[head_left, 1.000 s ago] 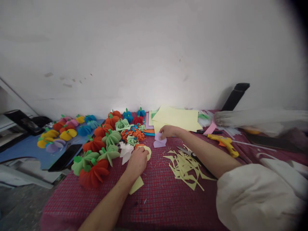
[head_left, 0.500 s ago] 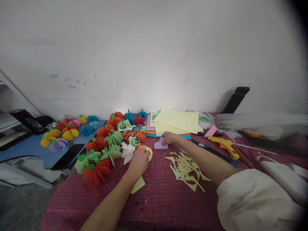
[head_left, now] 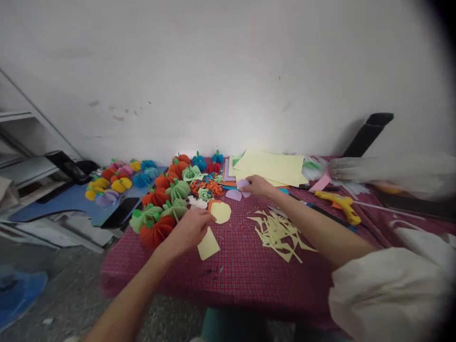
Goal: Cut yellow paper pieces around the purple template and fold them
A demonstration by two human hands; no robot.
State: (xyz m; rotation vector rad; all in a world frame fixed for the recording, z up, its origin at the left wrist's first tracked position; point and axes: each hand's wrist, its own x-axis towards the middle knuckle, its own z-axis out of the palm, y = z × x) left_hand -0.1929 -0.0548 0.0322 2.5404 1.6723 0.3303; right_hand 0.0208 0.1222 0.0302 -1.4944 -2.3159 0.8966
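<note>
Between the fingers of my right hand (head_left: 259, 185) is a folded purple paper piece (head_left: 242, 184), raised on edge. A second purple paper half-circle (head_left: 233, 194) lies flat just beside it. My left hand (head_left: 195, 227) has its fingertips closed at the left edge of a yellow paper circle (head_left: 222, 213); the exact grip is partly hidden. Orange paper (head_left: 214, 203) peeks out behind that circle. Below the left fingers lies a square of yellow paper (head_left: 208, 244). Yellow paper offcuts (head_left: 280, 235) are heaped under my right forearm.
Paper pumpkins in orange (head_left: 156, 231) and green (head_left: 178, 190) crowd the table's left side. Orange and blue scraps (head_left: 210, 187) lie behind. Large yellow sheets (head_left: 270, 166) rest by the wall. A yellow glue gun (head_left: 342, 205) is at right; a phone (head_left: 121, 212) lies on the blue surface.
My right hand has lifted a purple piece, uncovering another one beside it. My left hand has slid left, showing more of the yellow circle. The camera view has shifted.
</note>
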